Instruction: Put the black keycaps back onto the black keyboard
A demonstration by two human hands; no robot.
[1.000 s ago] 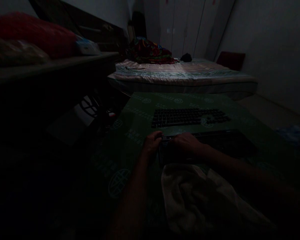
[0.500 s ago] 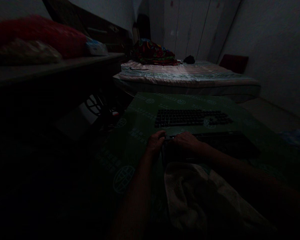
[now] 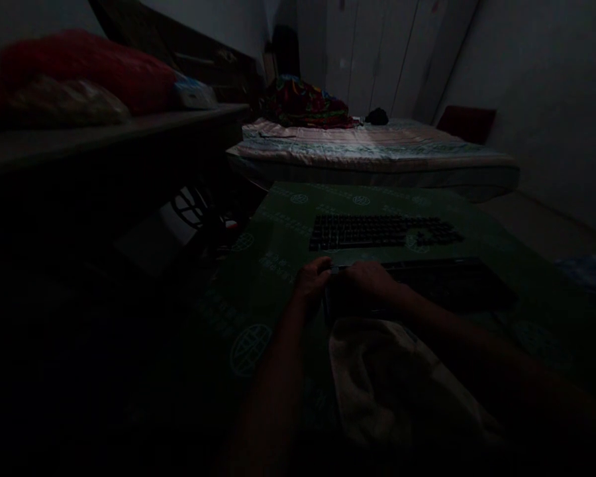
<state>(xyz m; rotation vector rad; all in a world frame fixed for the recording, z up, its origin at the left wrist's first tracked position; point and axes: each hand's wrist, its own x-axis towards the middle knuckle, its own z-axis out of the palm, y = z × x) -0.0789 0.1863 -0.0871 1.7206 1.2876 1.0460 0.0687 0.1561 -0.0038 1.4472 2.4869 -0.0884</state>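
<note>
Green tabletop (image 3: 278,228), keyboard base (image 3: 451,283), fingers (image 3: 322,264) at its left end

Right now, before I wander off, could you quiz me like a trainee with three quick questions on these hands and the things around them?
1. What lies just beyond the dark keyboard base on the green tabletop?
a) a mug
b) rows of keycaps
c) a pair of scissors

2. True or false: the left hand and right hand are both toward the base's left end.

3. Which is nearer the wearer: the keycaps or the crumpled cloth?

Key: 1. b; 2. true; 3. the crumpled cloth.
</note>
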